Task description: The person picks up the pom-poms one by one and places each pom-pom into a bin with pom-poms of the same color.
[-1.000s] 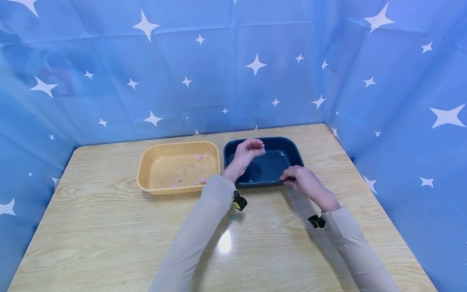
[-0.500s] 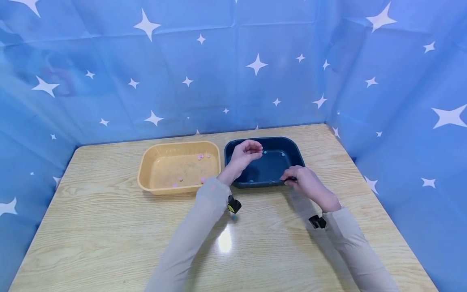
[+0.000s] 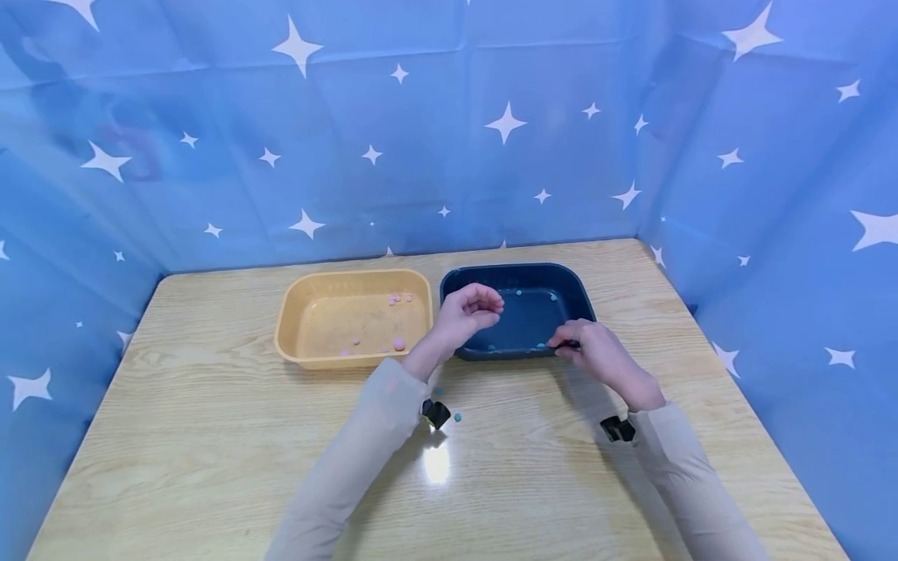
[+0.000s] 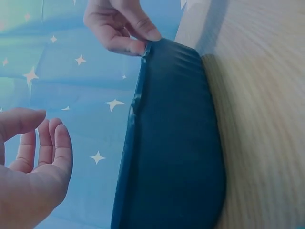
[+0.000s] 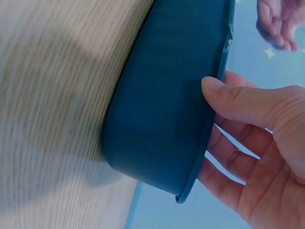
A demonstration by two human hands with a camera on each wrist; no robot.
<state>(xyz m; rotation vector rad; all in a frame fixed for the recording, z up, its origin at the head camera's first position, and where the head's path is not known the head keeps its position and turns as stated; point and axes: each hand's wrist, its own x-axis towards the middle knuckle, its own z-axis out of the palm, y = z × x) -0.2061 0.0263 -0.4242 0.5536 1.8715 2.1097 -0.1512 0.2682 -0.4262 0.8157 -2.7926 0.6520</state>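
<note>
A dark blue plastic bin point(image 3: 515, 323) stands at the back of the table with several small teal balls point(image 3: 553, 298) inside. My right hand point(image 3: 599, 354) pinches its near rim toward the right corner; in the right wrist view the thumb lies on the outer wall, the fingers inside. Over the bin's left part hovers my left hand point(image 3: 466, 315), fingers loosely curved. In the left wrist view, nothing shows between that thumb and fingers, and the hand is apart from the rim.
Left of the dark bin stands a yellow bin point(image 3: 302, 361) holding several pink balls point(image 3: 399, 344) of differing sizes. On the wooden table point(image 3: 210, 452) in front, a teal ball point(image 3: 457, 418) lies by my left wrist. Blue star-patterned curtains point(image 3: 393, 156) enclose the back and sides.
My left hand has drawn back slightly toward the near side. A teal ball beside its fingertips now shows apart from them in the dark bin. The right hand keeps its grip on the rim.
</note>
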